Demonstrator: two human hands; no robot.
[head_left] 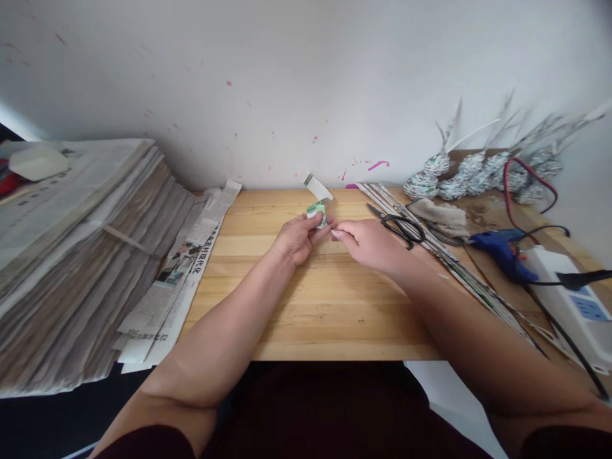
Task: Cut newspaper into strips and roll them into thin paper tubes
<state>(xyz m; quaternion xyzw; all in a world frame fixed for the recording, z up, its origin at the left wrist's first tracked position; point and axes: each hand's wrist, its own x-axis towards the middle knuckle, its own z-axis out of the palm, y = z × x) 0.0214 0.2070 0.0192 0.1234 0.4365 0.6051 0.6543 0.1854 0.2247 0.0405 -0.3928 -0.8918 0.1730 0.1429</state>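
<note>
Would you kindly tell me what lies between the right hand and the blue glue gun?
Between the right hand and blue glue gun, the head view shows black scissors and thin paper sticks.

Your left thumb covers part of the narrow green-and-white printed paper strip [319,187] in your left hand [297,240], and the curled fingers of your right hand [364,242] hide whether they grip its near end. The left edge cuts off your tall stack of greyish folded newspapers [138,217] and a glossy red object [7,180], too little shown to identify. At right, you lose the thick black power cable [586,278] past the edge; the white woven-paper bundles [423,185] end in blurred tips.
</note>
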